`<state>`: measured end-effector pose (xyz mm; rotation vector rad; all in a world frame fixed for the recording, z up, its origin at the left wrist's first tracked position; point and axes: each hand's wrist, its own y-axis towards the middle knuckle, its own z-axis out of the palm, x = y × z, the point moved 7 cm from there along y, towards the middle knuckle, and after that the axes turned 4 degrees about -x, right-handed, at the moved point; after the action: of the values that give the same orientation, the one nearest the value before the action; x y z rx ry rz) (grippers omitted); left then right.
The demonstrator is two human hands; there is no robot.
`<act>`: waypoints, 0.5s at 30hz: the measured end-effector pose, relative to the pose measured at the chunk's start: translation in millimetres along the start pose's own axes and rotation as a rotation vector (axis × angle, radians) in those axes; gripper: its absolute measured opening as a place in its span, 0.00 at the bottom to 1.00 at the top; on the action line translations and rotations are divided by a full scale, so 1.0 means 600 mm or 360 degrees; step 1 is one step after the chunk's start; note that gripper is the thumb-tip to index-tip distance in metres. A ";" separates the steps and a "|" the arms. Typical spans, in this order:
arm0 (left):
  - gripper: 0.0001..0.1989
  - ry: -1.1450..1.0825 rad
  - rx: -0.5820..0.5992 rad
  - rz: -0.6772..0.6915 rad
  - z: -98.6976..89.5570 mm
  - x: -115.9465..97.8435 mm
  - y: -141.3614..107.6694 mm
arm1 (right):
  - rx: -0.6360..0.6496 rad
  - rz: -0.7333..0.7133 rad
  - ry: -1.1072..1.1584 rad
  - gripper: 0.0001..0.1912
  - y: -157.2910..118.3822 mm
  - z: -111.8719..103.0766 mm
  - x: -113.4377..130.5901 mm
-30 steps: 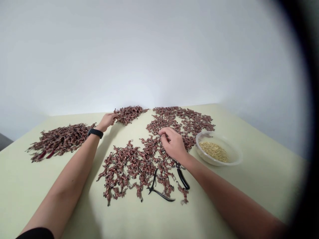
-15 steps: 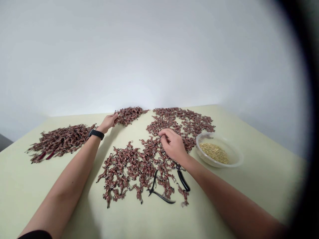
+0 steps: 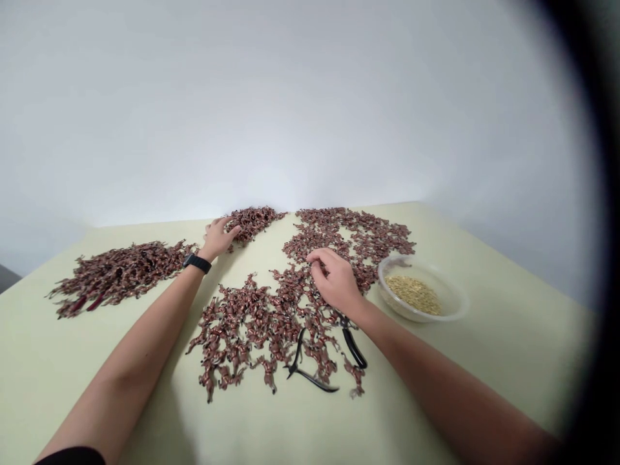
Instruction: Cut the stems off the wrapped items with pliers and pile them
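My left hand [image 3: 220, 237] reaches to the near left edge of the far pile [image 3: 256, 223] of small glossy brown figures with dark tips. Its fingers are spread, and the fingertips touch the pile. My right hand [image 3: 336, 279] hovers over the wide spread of similar brown figures [image 3: 256, 316], thumb and forefinger curled together. Whatever may lie between those fingers is too small or hidden to make out. Nearer to me, a black-handled hand tool [image 3: 310, 378], like pliers, lies among the figures. Beside my right wrist shows another black handle [image 3: 355, 349], its head partly covered.
A translucent plastic bowl [image 3: 458, 300] holding small yellowish bits [image 3: 414, 294] stands right of the spread. Another heap of brown figures [image 3: 130, 271] lies at the left, with dark red handles [image 3: 92, 302] poking out. A pale wall [image 3: 271, 103] rises behind the yellowish table [image 3: 407, 413].
My left hand has shifted slightly right, and its fingers have spread from a closed grip over the far pile. My right hand stays nearly where it was.
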<state>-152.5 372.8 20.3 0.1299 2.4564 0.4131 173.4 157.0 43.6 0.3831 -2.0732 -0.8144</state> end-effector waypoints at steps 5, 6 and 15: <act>0.31 0.0216 -0.0043 0.0076 0.003 -0.023 -0.010 | 0.0000 -0.0003 0.0010 0.11 -0.001 0.000 0.000; 0.30 0.0224 -0.0034 0.0114 0.005 -0.034 -0.012 | -0.0007 -0.0008 0.0014 0.11 -0.001 0.000 0.000; 0.25 0.0178 0.0186 0.0639 0.099 -0.176 0.016 | 0.0170 -0.0116 0.0038 0.12 0.015 0.030 0.020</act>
<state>-32.5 377.4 39.9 0.6732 2.5626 0.4561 152.1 164.7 49.7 0.5272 -2.0959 -0.7398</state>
